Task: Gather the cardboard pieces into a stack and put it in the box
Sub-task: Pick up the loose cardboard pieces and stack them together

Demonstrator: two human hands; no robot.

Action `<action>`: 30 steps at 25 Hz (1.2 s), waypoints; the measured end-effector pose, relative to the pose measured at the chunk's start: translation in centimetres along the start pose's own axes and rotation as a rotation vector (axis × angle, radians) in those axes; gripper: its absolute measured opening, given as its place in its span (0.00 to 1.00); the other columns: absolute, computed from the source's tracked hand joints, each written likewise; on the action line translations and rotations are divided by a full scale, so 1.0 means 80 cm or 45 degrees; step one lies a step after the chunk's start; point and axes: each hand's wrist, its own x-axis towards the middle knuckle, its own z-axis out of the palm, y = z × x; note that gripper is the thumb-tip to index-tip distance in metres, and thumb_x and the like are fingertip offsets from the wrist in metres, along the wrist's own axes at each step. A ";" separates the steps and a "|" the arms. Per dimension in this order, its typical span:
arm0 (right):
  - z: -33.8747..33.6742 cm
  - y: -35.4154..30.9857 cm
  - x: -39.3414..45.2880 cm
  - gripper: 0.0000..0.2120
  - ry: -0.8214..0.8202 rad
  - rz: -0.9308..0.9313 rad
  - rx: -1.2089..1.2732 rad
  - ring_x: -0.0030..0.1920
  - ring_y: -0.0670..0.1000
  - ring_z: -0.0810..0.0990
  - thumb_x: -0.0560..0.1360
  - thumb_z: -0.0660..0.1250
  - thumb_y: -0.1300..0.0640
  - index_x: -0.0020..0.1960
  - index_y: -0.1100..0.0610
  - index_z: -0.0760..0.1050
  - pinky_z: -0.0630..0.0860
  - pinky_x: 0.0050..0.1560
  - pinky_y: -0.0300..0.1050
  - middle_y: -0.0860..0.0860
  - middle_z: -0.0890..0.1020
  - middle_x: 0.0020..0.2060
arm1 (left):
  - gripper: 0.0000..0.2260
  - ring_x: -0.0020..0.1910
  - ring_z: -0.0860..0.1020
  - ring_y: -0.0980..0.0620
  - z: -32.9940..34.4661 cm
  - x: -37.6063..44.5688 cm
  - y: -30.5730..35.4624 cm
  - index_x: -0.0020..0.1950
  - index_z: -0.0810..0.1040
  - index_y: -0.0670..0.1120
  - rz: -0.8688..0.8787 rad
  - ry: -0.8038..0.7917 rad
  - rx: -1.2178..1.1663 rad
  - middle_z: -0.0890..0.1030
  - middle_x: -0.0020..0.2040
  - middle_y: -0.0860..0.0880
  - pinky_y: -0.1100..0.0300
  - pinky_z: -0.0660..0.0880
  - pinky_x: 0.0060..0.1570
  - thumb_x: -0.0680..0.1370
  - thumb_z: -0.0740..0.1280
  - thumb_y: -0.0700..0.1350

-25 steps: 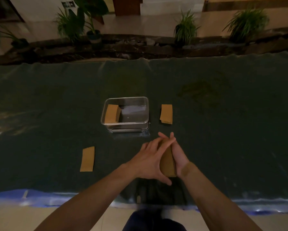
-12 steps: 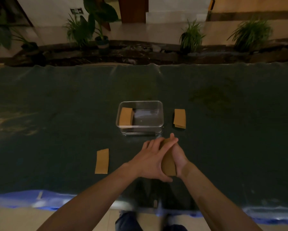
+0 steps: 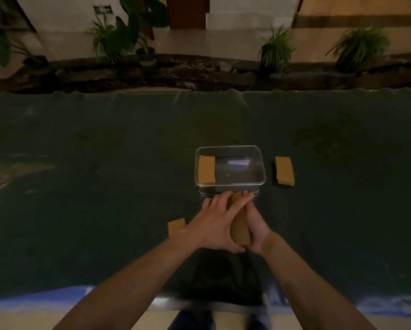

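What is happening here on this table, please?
A person is pressing a small stack of cardboard pieces between the left hand and the right hand, just in front of a clear box. One piece already lies inside the box. Another piece lies on the table to its right, and one is partly hidden behind the left wrist.

Layout on the desk: the box stands at centre, with one cardboard piece in its left end. A small stack of pieces lies just right of the box, apart from it. Directly in front of the box, the left hand and right hand meet around a held stack. A further piece lies on the desk left of the hands, partly behind the left wrist
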 end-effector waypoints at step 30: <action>-0.012 0.060 0.032 0.29 0.116 0.083 0.160 0.40 0.58 0.81 0.74 0.55 0.30 0.66 0.47 0.74 0.79 0.46 0.56 0.59 0.82 0.47 | 0.07 0.54 0.80 0.47 0.062 -0.035 -0.184 0.52 0.70 0.51 -0.708 -0.006 -0.629 0.80 0.51 0.48 0.49 0.76 0.56 0.78 0.66 0.42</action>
